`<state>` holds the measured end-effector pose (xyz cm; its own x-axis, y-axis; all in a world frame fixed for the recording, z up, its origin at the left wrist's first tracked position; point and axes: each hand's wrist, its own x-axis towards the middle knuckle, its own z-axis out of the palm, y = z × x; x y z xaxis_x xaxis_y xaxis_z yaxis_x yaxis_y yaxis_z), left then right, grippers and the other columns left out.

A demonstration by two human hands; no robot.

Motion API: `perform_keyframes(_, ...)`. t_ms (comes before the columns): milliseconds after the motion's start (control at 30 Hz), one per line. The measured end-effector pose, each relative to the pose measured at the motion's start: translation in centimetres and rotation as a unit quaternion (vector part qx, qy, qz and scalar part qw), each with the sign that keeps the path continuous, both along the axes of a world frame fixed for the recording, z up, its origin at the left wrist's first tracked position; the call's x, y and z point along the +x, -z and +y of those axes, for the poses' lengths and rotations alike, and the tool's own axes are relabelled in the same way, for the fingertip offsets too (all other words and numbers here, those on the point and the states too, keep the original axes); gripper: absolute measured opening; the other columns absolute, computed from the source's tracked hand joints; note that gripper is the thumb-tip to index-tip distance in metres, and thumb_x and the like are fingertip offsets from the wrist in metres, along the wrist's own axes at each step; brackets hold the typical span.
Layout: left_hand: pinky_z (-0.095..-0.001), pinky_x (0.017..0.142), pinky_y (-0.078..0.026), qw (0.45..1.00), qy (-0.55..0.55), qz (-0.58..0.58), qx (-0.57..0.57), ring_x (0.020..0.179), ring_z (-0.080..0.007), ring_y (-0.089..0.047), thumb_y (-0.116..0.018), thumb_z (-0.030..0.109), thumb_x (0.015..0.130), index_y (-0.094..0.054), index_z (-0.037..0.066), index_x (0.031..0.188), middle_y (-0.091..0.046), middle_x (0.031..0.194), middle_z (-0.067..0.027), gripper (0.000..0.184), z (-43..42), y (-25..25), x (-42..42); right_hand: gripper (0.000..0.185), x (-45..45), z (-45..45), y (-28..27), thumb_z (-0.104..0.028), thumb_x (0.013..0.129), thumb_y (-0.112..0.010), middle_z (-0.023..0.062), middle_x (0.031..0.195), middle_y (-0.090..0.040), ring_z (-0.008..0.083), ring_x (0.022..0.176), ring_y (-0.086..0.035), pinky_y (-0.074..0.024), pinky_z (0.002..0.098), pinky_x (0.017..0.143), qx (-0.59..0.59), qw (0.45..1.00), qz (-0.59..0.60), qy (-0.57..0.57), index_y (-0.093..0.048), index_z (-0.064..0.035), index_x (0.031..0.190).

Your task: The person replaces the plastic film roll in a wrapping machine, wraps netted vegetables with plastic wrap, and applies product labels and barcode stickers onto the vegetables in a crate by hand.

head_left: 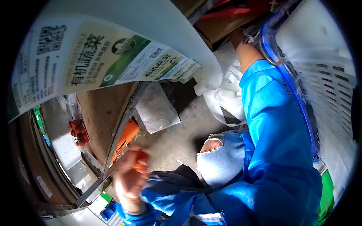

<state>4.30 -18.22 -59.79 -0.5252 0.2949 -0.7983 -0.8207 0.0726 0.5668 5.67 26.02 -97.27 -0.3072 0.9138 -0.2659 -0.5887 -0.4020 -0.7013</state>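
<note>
My left hand [128, 179], smeared by motion, is low in the middle-left of the view. Its fingers are closed around a small, shiny red-orange thing [141, 160], too blurred to name. My right arm stretches up to the top right in a blue sleeve. The wrist and part of my right hand [236, 38] show beside a cardboard box [217, 30]; its fingers are hidden there. A red item [230, 9] lies on top of that box.
A strip of printed vegetable labels [124, 62] hangs close in front, upper left. White backing ribbon [226, 101] trails to the floor. A blue-rimmed white basket [324, 75] stands at right. Packed red tomatoes [78, 132], an orange tool [126, 137] and a plastic bag [156, 109] are at left.
</note>
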Motion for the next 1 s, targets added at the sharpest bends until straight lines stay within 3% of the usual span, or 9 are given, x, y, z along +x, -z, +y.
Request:
perform_keyframes(33, -0.0205, 0.054, -0.047, 0.995, 0.008, -0.092, 0.029, 0.077, -0.0141, -0.061, -0.055, 0.021, 0.099, -0.06, 0.002, 0.118, -0.062, 0.114, -0.0187, 0.027, 0.9, 1.8, 1.6, 0.034, 0.0, -0.2, -0.4, -0.02, 0.092, -0.063, 0.0092, 0.119, -0.064, 0.021, 0.107, -0.059, -0.046, 0.0354, 0.095, 0.001, 1.0, -0.002, 0.002, -0.06, -0.0037, 0.122)
perform_keyframes(100, -0.0183, 0.058, -0.049, 0.981, 0.005, -0.173, 0.088, 0.078, -0.0162, -0.053, -0.054, 0.021, 0.1, -0.057, -0.002, 0.121, -0.053, 0.115, -0.0194, 0.031, 5.2, 3.2, 4.7, 0.034, 0.1, -0.4, 0.2, -0.02, 0.092, -0.063, 0.0091, 0.119, -0.064, 0.0207, 0.106, -0.059, -0.046, 0.0352, 0.095, 0.003, 1.0, -0.007, 0.003, -0.06, -0.0036, 0.122)
perform_keyframes(200, -0.0331, 0.089, -0.047, 0.94, 0.069, -0.19, 0.274, 0.113, -0.0287, -0.053, -0.049, 0.025, 0.102, -0.042, -0.002, 0.136, -0.05, 0.133, -0.02, 0.044, 9.3, 3.7, 6.2, 0.034, 0.0, -0.8, 0.0, -0.02, 0.092, -0.064, 0.009, 0.118, -0.064, 0.0204, 0.106, -0.059, -0.046, 0.0348, 0.094, 0.006, 1.0, -0.013, 0.016, -0.06, -0.0035, 0.121)
perform_keyframes(333, -0.0442, 0.087, -0.052, 0.91, 0.225, -0.088, 0.336, 0.106, -0.0355, -0.057, -0.058, 0.051, 0.093, -0.044, -0.003, 0.134, -0.048, 0.126, -0.0246, 0.069, 12.5, -0.1, 6.5, 0.033, -0.1, -1.2, 0.3, -0.02, 0.092, -0.064, 0.0088, 0.118, -0.064, 0.02, 0.105, -0.06, -0.046, 0.0344, 0.094, 0.011, 0.999, -0.025, 0.024, -0.06, -0.0033, 0.121)
perform_keyframes(467, -0.0467, 0.085, -0.055, 0.776, 0.195, 0.09, 0.593, 0.101, -0.0367, -0.063, -0.049, 0.072, 0.088, -0.039, -0.009, 0.139, -0.056, 0.117, -0.0312, 0.095, 13.3, 3.4, 10.3, 0.033, -0.2, -1.3, 0.5, -0.02, 0.092, -0.065, 0.0086, 0.117, -0.064, 0.0195, 0.104, -0.06, -0.046, 0.0339, 0.093, 0.014, 0.999, -0.034, 0.031, -0.06, -0.0032, 0.121)
perform_keyframes(700, -0.0604, 0.098, -0.046, 0.697, 0.109, 0.056, 0.707, 0.122, -0.0512, -0.049, -0.049, 0.073, 0.087, -0.03, -0.011, 0.144, -0.03, 0.145, -0.0382, 0.103, 13.3, 3.7, 11.3, 0.033, 3.3, -5.5, 2.9, -0.019, 0.092, -0.066, 0.0083, 0.116, -0.065, 0.0187, 0.103, -0.06, -0.046, 0.0331, 0.092, 0.073, 0.985, -0.061, 0.146, -0.061, -0.0029, 0.12)
perform_keyframes(800, -0.0634, 0.1, -0.043, 0.689, 0.004, -0.001, 0.725, 0.125, -0.0525, -0.047, -0.05, 0.073, 0.087, -0.027, -0.007, 0.148, -0.02, 0.15, -0.0374, 0.103, 12.9, 2.2, 13.4, 0.022, 7.3, -12.3, -5.4, -0.012, 0.086, -0.073, 0.0033, 0.101, -0.065, 0.015, 0.09, -0.058, -0.0455, 0.0284, 0.078, -0.198, 0.971, 0.0, 0.136, -0.064, -0.0074, 0.105)
perform_keyframes(900, -0.0669, 0.102, -0.039, 0.702, -0.008, -0.057, 0.71, 0.128, -0.0546, -0.043, -0.05, 0.071, 0.088, -0.022, -0.002, 0.152, -0.008, 0.155, -0.0356, 0.101, 11.6, 1.8, 13.9, 0.028, 10.5, -14.9, -7.0, -0.023, 0.084, -0.077, 0.0026, 0.096, -0.065, 0.0133, 0.082, -0.057, -0.045, 0.028, 0.073, -0.223, 0.972, 0.04, 0.06, -0.063, -0.0088, 0.104)
perform_keyframes(1000, -0.0668, 0.102, -0.039, 0.747, 0.112, -0.065, 0.652, 0.129, -0.057, -0.039, -0.05, 0.067, 0.09, -0.016, 0.006, 0.155, 0.003, 0.156, -0.0319, 0.095, 9.1, 1.9, 10.7, 0.029, 13.0, -16.1, -4.9, -0.029, 0.087, -0.074, 0.0032, 0.098, -0.067, 0.0146, 0.086, -0.06, -0.0467, 0.0282, 0.076, -0.283, 0.956, 0.076, 0.011, -0.063, -0.0097, 0.106)
